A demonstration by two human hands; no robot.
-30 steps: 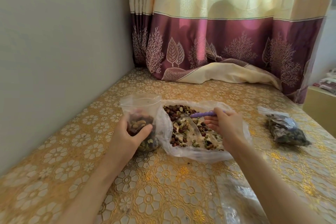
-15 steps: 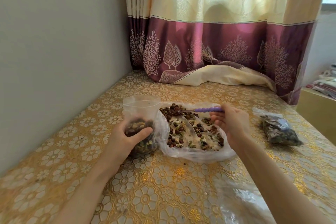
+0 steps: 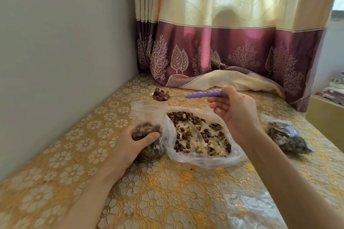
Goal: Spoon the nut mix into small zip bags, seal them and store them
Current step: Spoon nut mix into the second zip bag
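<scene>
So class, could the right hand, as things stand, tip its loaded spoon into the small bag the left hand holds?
Probably yes. The spoon hangs just above the small bag, whose mouth stands open. The left hand grips it lower down, and nothing lies between spoon and mouth. The right hand holds the handle.

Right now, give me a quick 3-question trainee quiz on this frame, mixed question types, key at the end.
1. True or false: the spoon is loaded with nut mix.
2. Which of the hands grips the small zip bag? A) left hand B) right hand C) neither
3. Fill in: the filled bag lying on the tablecloth is to the ____ of the large open bag.

Key: 1 true; 2 A; 3 right.
</scene>
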